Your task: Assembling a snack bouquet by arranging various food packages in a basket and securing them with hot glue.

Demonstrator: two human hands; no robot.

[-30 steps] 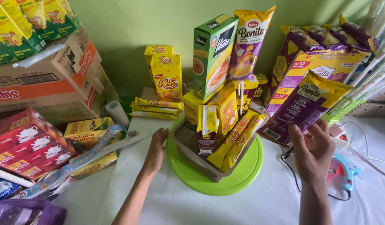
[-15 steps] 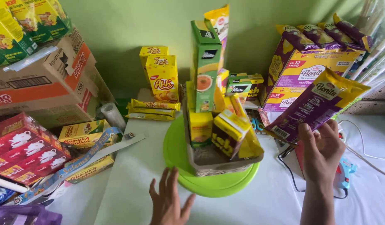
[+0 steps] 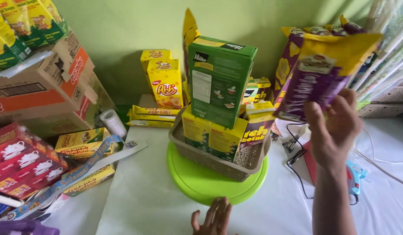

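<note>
Up at shoulder height, the right hand point(image 3: 336, 126) grips a purple and yellow snack pouch point(image 3: 321, 72) by its lower edge, fingers wrapped around the bottom so the pack stands tall and tilts toward the basket, its front turned away from the person. The left hand point(image 3: 213, 216) lies flat and spread, holding nothing, just at the near rim of the lime-green round plate point(image 3: 201, 182), as if placed to steady or turn it; whether the fingertips actually touch the rim is hard to tell from this angle. On that plate sits a beige woven basket point(image 3: 210, 159), packed upright so everything faces outward: a tall green box point(image 3: 219, 80) stands at the middle, small yellow boxes point(image 3: 212, 135) line the near side, and a yellow pouch point(image 3: 189, 30) rises behind. More purple pouches point(image 3: 297, 48) lean against the wall to the right. Yellow cartons point(image 3: 165, 82) stand at the back, red boxes point(image 3: 18, 161) and a brown shipping carton point(image 3: 40, 87) pile up on the left, with a printed ribbon point(image 3: 84, 167) trailing across. Everything rests on a white cloth-covered table point(image 3: 140, 200) against a pale green wall point(image 3: 123, 30), and a black cord point(image 3: 297, 169) runs past a blue glue gun point(image 3: 354, 174) on the right.
</note>
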